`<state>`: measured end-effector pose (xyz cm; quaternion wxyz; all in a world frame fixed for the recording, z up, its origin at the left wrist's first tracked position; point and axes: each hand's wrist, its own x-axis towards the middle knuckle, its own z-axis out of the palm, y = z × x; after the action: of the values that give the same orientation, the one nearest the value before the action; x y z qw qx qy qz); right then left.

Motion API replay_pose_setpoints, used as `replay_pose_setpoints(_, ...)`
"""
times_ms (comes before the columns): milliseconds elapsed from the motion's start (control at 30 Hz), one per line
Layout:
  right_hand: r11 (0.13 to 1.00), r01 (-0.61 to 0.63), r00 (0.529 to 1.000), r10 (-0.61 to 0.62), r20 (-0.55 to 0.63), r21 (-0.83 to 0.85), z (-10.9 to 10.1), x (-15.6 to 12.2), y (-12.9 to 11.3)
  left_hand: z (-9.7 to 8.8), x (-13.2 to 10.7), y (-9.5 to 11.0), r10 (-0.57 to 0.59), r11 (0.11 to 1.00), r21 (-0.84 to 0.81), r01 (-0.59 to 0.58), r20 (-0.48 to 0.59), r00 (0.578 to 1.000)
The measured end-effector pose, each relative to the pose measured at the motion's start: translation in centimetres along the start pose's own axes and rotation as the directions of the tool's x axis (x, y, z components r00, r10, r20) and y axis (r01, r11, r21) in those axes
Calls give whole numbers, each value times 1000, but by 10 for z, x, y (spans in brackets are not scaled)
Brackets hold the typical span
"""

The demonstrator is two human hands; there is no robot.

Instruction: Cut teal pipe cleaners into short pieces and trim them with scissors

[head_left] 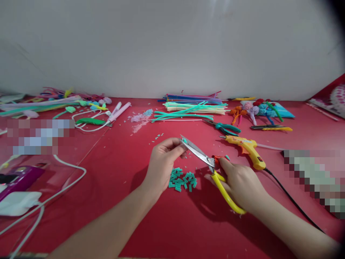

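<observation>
Head view, in order of size. Plain grey wall (161,46), behind. Red flat-topped bench (115,158), bearing all items. Loose bundle of long, thin, fuzzy stems (183,115) in blue, cream and mint green, at the back. Scissors with steel blades and yellow and orange-red handles (198,153), above the bench, blades slightly parted. Yellow glue gun with orange trigger (248,145), lying right of the scissors. Hands, two: right hand (239,183) wrapped around the scissors' handles; left hand (164,162) pinching, thumb to forefinger, a small green fuzzy piece (184,141) at the blade tips. Teal-handled pliers (223,127), behind the glue gun. Heap of short green cut pieces (178,186), beside the left hand.
</observation>
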<state>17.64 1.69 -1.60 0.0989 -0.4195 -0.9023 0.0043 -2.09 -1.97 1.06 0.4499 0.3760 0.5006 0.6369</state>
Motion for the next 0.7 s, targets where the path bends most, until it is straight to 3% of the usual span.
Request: replay_pose_setpoints(700, 997, -9, 999, 5, -48, -81, 3, -1, 0, 2, 0, 2, 0, 1000, -27, 0, -16, 1000)
